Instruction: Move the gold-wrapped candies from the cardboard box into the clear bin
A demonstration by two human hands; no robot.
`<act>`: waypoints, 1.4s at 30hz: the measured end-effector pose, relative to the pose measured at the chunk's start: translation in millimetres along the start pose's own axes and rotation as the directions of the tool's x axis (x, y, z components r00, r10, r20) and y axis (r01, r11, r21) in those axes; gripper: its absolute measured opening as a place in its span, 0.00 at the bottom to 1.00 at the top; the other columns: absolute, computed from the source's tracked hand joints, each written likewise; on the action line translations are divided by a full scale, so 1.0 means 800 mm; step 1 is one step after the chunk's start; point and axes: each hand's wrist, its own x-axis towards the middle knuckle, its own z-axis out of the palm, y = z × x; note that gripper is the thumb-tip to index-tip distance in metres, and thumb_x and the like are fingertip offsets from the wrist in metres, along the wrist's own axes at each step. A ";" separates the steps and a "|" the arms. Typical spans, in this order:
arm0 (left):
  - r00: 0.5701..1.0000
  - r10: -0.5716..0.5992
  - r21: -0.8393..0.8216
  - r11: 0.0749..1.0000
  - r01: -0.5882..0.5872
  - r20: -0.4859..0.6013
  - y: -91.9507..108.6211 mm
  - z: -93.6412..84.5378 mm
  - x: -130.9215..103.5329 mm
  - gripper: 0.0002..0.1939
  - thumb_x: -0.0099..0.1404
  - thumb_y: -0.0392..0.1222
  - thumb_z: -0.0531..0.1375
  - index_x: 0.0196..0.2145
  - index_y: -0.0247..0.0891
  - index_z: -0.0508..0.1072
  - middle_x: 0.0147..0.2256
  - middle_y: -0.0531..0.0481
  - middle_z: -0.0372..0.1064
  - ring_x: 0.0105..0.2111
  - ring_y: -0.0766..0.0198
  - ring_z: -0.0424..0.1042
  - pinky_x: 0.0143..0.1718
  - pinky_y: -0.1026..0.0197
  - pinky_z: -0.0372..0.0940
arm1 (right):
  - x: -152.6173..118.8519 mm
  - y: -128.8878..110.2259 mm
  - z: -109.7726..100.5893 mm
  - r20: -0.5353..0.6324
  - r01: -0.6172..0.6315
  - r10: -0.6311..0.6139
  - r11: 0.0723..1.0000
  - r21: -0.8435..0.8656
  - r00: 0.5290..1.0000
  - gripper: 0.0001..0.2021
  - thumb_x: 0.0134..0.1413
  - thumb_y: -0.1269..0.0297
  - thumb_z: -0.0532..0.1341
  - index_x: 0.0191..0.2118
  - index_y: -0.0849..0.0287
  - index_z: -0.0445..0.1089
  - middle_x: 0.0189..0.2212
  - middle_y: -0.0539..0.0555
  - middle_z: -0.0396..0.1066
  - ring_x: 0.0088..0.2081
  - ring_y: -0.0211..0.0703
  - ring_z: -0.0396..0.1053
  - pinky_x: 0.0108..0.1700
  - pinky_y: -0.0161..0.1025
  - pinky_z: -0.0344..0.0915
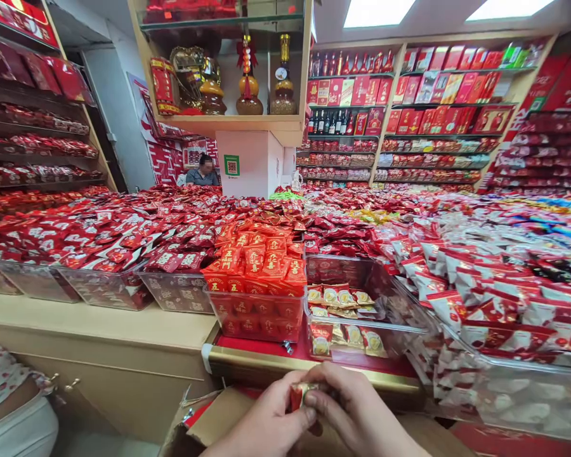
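Observation:
Both my hands meet low in the middle of the head view, over an open cardboard box. Between their fingertips is a small red and gold candy packet, mostly covered by the fingers. My left hand pinches it from the left, with the thumb along its lower edge. My right hand curls around its other side, thumb pressed on the front. Just beyond is a clear plastic bin partly filled with red and gold packets of a similar look.
A clear bin heaped with orange-red packets stands left of the half-filled one. To the right rises a bin of red and white packets. The cardboard box lies beneath my hands. Another person is at the left edge.

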 end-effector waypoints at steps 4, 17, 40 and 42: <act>1.000 -0.008 -0.145 0.989 0.007 -0.009 0.005 -0.001 0.001 0.23 0.53 0.54 0.58 0.45 0.42 0.66 0.39 0.48 0.67 0.37 0.64 0.65 0.30 0.67 0.58 | -0.003 0.007 -0.012 -0.072 0.005 0.003 0.994 0.112 0.997 0.08 0.52 0.61 0.53 0.29 0.58 0.65 0.25 0.49 0.66 0.28 0.36 0.62 0.31 0.33 0.58; 0.978 -0.032 -0.146 0.989 0.002 -0.205 0.011 0.013 -0.001 0.18 0.44 0.39 0.67 0.34 0.36 0.70 0.31 0.52 0.68 0.27 0.70 0.63 0.26 0.68 0.60 | -0.004 0.018 -0.006 -0.007 -0.194 0.238 0.807 0.557 0.971 0.16 0.43 0.50 0.59 0.28 0.61 0.63 0.21 0.47 0.62 0.23 0.33 0.60 0.26 0.32 0.56; 0.979 0.003 -0.025 1.000 -0.008 -0.205 -0.005 -0.001 0.002 0.19 0.49 0.53 0.60 0.30 0.35 0.64 0.23 0.55 0.62 0.22 0.71 0.63 0.24 0.67 0.54 | 0.108 -0.013 -0.151 -0.404 -0.340 0.419 0.905 0.256 0.813 0.09 0.42 0.70 0.61 0.21 0.60 0.58 0.16 0.46 0.64 0.18 0.28 0.61 0.22 0.27 0.59; 0.990 -0.011 0.042 0.999 0.017 -0.141 -0.008 0.000 0.001 0.19 0.49 0.54 0.60 0.29 0.35 0.63 0.22 0.56 0.60 0.23 0.71 0.61 0.26 0.66 0.54 | 0.139 0.004 -0.151 -0.283 -0.511 0.568 0.821 0.254 0.773 0.10 0.42 0.76 0.59 0.19 0.61 0.57 0.14 0.46 0.64 0.16 0.28 0.61 0.21 0.26 0.60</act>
